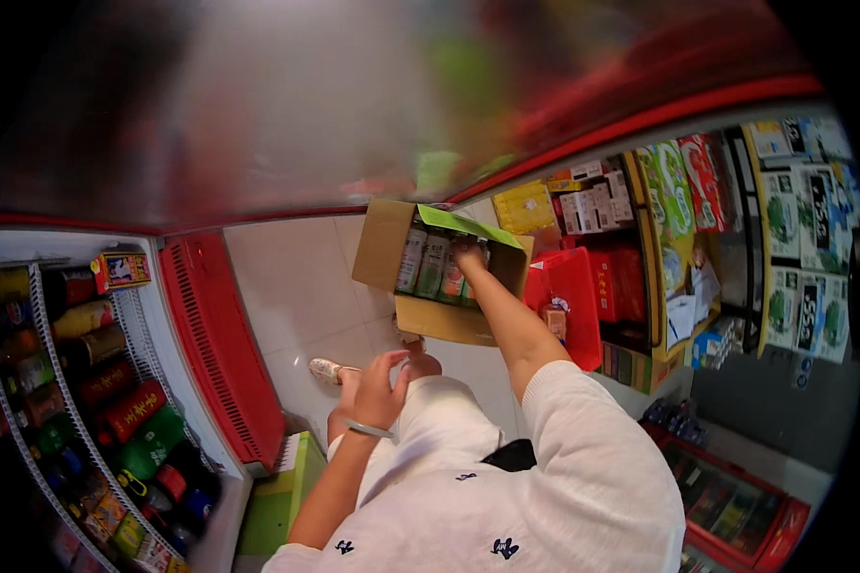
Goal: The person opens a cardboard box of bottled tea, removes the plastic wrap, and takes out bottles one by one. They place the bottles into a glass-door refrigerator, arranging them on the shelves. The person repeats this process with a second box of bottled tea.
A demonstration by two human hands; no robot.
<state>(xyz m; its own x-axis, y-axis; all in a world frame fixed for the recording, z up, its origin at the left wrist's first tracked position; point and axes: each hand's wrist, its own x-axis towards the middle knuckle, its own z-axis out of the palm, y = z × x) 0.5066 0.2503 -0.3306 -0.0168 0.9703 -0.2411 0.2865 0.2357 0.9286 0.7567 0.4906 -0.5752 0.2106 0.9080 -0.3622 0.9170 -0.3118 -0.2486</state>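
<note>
An open cardboard box (444, 320) with raised flaps stands before me, holding several labelled drink bottles (431, 266) in a row. My right hand (469, 253) reaches into it from above, at the tops of the bottles on the right side. Its fingers are curled there and partly hidden, so I cannot tell whether they grip a bottle. My left hand (381, 392), with a bangle (370, 429) at the wrist, hovers over my lap. It holds nothing, and its thumb and fingers are apart.
To the left, a cooler's wire shelves (79, 401) hold bottles and cans above a red vented panel (215, 344). A blurred glass door (315, 122) spans the top. A red plastic bin (580, 308) stands right of the box, beside stocked shelves (643, 243). A green carton (276, 501) sits lower left.
</note>
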